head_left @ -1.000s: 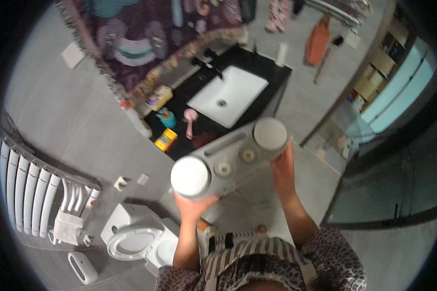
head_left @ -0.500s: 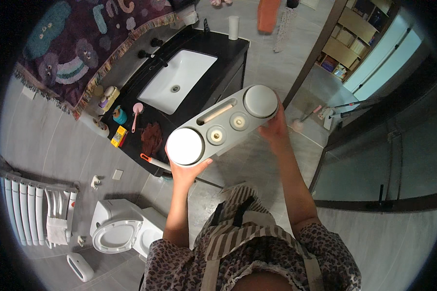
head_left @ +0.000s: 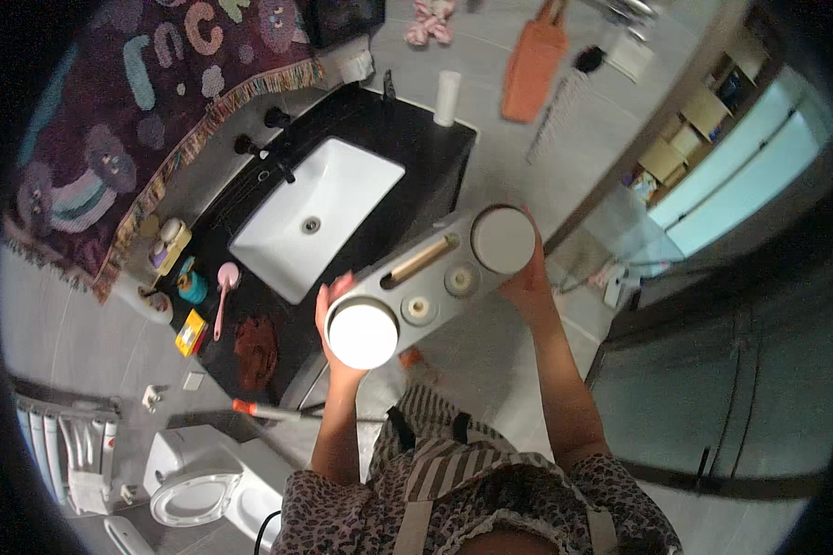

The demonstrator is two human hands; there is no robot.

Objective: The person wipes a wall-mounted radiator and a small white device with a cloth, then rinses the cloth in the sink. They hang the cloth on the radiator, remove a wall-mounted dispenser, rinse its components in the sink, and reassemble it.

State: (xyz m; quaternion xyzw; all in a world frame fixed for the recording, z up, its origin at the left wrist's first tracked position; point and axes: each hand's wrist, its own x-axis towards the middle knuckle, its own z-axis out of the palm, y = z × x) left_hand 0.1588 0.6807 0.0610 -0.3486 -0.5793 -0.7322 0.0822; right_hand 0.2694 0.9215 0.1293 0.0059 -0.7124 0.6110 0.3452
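Note:
Between my hands, held tilted in front of my body, is a long light grey toothbrush-cup holder (head_left: 435, 268). A brightly lit round white cup (head_left: 364, 335) sits at its left end and a grey round cup (head_left: 503, 240) at its right end. A long slot (head_left: 421, 260) and two round fittings with pale centres lie between them. My left hand (head_left: 341, 370) grips the left end, with fingers along the far side. My right hand (head_left: 528, 284) closes around the right end; the cup end partly hides its fingers.
A black counter with a white sink (head_left: 319, 208) lies beyond the holder. On it are a pink brush (head_left: 224, 294), a brown cloth (head_left: 255, 351) and a yellow box (head_left: 191, 333). An orange-tipped pole (head_left: 259, 409) is below; a toilet (head_left: 199, 495) stands lower left. A glass door (head_left: 703, 379) stands right.
The view has shifted, so the sink and counter sit lower and further left. The holder appears slightly lower in the picture, with both hands keeping hold of its ends.

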